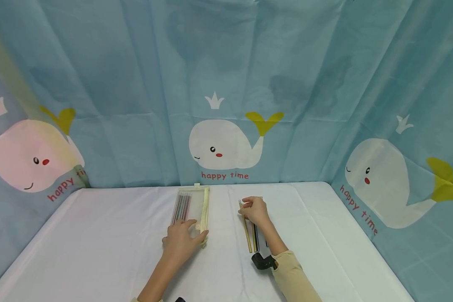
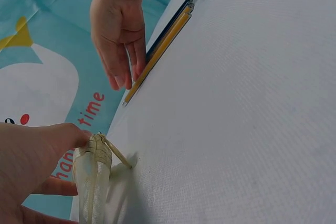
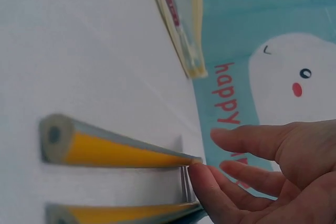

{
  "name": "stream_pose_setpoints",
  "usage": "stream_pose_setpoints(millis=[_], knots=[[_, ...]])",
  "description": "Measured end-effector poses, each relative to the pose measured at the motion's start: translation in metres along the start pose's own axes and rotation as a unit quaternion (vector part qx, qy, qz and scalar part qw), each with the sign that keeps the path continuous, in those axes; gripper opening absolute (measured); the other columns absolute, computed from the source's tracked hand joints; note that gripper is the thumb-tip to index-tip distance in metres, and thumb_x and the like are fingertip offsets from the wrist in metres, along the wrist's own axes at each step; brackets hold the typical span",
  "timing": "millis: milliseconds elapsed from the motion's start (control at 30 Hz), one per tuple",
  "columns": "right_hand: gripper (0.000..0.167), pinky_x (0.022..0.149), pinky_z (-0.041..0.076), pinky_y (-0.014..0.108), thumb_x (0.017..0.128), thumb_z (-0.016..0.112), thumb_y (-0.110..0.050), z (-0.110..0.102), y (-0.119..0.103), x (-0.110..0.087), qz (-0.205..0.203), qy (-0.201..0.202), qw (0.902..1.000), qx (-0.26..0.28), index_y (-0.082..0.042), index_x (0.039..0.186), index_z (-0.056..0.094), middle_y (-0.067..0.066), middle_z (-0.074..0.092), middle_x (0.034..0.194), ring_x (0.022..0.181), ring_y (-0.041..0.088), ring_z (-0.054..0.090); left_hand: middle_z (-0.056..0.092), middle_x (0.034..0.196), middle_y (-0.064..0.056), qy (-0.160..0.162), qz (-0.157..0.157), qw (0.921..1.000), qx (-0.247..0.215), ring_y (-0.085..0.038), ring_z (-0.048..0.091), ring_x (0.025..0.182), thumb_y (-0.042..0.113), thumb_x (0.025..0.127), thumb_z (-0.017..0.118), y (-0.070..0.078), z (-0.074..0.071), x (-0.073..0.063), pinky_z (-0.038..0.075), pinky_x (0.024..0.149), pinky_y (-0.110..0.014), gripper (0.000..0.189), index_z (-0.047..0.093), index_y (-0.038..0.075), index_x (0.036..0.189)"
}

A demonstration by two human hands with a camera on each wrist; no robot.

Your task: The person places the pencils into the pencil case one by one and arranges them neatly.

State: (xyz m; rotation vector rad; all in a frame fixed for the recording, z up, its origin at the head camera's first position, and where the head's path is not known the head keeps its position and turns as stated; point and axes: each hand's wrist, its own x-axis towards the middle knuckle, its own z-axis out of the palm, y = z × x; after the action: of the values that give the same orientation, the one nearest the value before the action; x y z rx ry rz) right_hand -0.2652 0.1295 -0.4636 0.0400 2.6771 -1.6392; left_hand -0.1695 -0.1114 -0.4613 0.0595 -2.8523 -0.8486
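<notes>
A see-through mesh pencil case [image 1: 200, 201] with a cream zip edge lies on the white table. Several slim coloured pencils [image 1: 181, 206] show inside it. My left hand [image 1: 183, 239] grips the case's near part, thumb at its right edge and fingers at the left. To the right, my right hand [image 1: 256, 212] reaches over loose pencils, fingers loosely bent. One yellow pencil [image 3: 121, 148] lies apart, a fingertip right at its far end while the thumb stays away from it. Beside it lie another yellow pencil [image 1: 254, 241] and a dark one [image 1: 257, 242], partly under the hand.
The white cloth-covered table [image 1: 98, 251] reaches back to a blue curtain [image 1: 136, 147] with whale prints, which also hangs along both sides. A black wrist camera mount [image 1: 262, 261] sits at the right wrist, close over the near pencil ends.
</notes>
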Motion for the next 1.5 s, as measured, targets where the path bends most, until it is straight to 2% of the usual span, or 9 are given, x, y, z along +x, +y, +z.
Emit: stream_pose_setpoints(millis=[233, 467, 600, 767, 900, 1500], knots=[[0.043, 0.062, 0.059, 0.029, 0.083, 0.082, 0.003, 0.005, 0.0, -0.001, -0.009, -0.004, 0.9997, -0.024, 0.01, 0.124, 0.07, 0.02, 0.074, 0.103, 0.076, 0.019, 0.071, 0.068, 0.125, -0.026, 0.0, 0.002, 1.0, -0.001, -0.054, 0.061, 0.116, 0.044, 0.088, 0.082, 0.0, 0.0, 0.0, 0.05, 0.077, -0.078, 0.052, 0.076, 0.006, 0.123], [0.043, 0.068, 0.058, 0.033, 0.076, 0.088, 0.003, 0.01, -0.002, -0.003, -0.04, 0.009, 0.9943, -0.098, 0.008, 0.116, 0.074, 0.014, 0.074, 0.094, 0.083, 0.023, 0.068, 0.068, 0.126, -0.027, 0.001, 0.004, 1.0, 0.001, -0.055, 0.061, 0.116, 0.043, 0.088, 0.083, 0.0, 0.0, 0.0, 0.049, 0.077, -0.078, 0.052, 0.076, 0.006, 0.123], [0.04, 0.066, 0.056, 0.032, 0.076, 0.089, 0.002, 0.012, -0.002, -0.005, -0.043, 0.012, 0.9924, -0.114, 0.007, 0.113, 0.075, 0.01, 0.072, 0.087, 0.077, 0.02, 0.064, 0.067, 0.127, -0.028, 0.0, 0.003, 1.0, -0.002, -0.056, 0.06, 0.117, 0.043, 0.088, 0.083, 0.001, -0.001, 0.0, 0.049, 0.077, -0.078, 0.052, 0.076, 0.005, 0.123], [0.038, 0.058, 0.054, 0.026, 0.078, 0.088, 0.004, 0.013, -0.001, -0.005, -0.042, -0.006, 0.9949, -0.092, 0.008, 0.113, 0.075, 0.008, 0.068, 0.082, 0.065, 0.013, 0.06, 0.068, 0.125, -0.027, 0.002, 0.003, 1.0, -0.004, -0.055, 0.061, 0.116, 0.042, 0.088, 0.083, 0.001, 0.0, 0.0, 0.049, 0.077, -0.078, 0.052, 0.076, 0.005, 0.122], [0.036, 0.056, 0.057, 0.026, 0.08, 0.085, 0.007, 0.014, -0.001, -0.007, -0.026, -0.025, 0.9974, -0.062, 0.01, 0.114, 0.073, 0.009, 0.067, 0.08, 0.058, 0.012, 0.063, 0.068, 0.125, -0.028, 0.004, 0.003, 1.0, -0.004, -0.055, 0.061, 0.115, 0.042, 0.087, 0.083, 0.001, 0.0, -0.001, 0.049, 0.077, -0.078, 0.052, 0.076, 0.004, 0.122], [0.032, 0.059, 0.06, 0.026, 0.083, 0.08, 0.005, 0.011, 0.0, -0.004, 0.013, -0.042, 0.999, -0.012, 0.011, 0.113, 0.073, 0.013, 0.074, 0.086, 0.057, 0.01, 0.067, 0.068, 0.125, -0.027, 0.003, 0.006, 1.0, 0.005, -0.054, 0.062, 0.116, 0.044, 0.088, 0.083, 0.0, 0.0, -0.001, 0.05, 0.076, -0.077, 0.053, 0.076, 0.005, 0.123]])
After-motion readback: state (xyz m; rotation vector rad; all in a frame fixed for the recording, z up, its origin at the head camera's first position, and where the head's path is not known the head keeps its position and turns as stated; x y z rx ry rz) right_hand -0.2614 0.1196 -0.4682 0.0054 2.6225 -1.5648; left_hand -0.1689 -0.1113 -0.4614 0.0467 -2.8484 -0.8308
